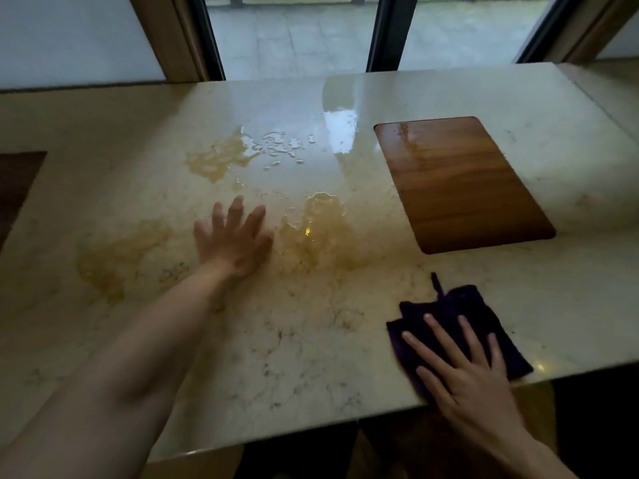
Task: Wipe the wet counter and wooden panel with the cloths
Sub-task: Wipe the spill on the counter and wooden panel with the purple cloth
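Two bare hands on wet marble counter (311, 340), one cloth in play

Right hand (466, 371) flat on dark purple cloth (453, 305) at near right edge of counter, fingers spread, pressing down, not gripping. Left hand (235, 236) open, fingers apart, empty, palm down over mid counter between yellowish puddles (321, 233); blurred, contact unclear. More pooled water (276, 146) farther back. Wooden panel (460, 181) inset at right, beyond the cloth, with a wet streak near its far left corner
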